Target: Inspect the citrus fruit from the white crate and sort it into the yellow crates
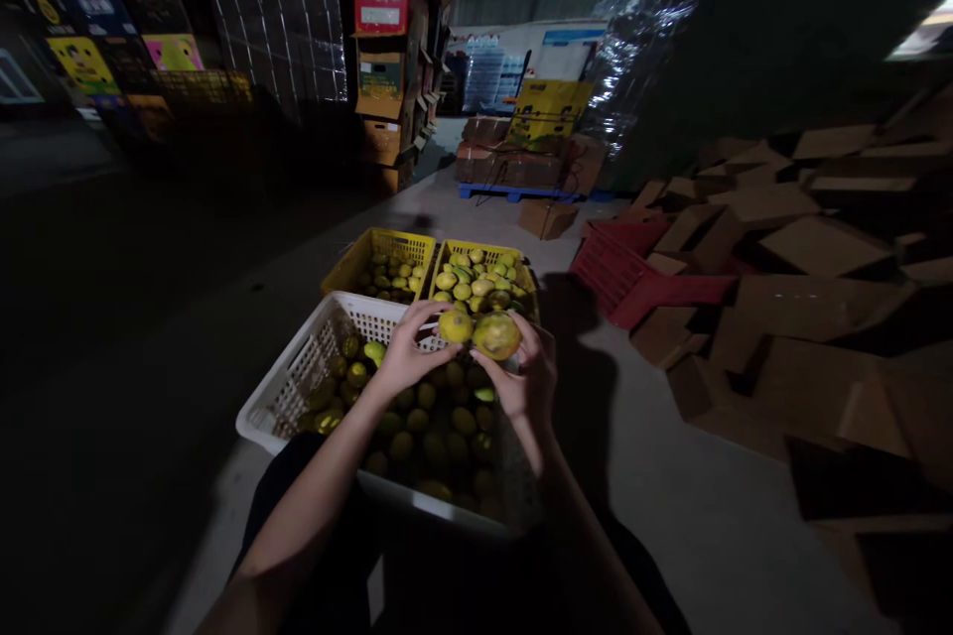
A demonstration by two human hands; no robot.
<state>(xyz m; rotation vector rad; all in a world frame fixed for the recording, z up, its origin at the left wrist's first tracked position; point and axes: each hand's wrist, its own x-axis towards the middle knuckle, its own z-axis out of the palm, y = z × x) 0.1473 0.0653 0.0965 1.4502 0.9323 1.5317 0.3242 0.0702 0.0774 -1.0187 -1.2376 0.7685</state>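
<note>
My left hand holds a small yellow fruit between thumb and fingers. A larger yellow-green fruit with brownish patches is gripped in my right hand. The two fruits are side by side, very close together, above a white basket that holds many green and yellow fruits, partly in shadow. Just beyond it stand two yellow crates, the left crate and the right crate, both with similar fruits inside.
A red crate lies among a heap of brown cardboard boxes on the right. Farther back are a blue pallet with boxes, a tall stack of cartons, and a small carton on the floor.
</note>
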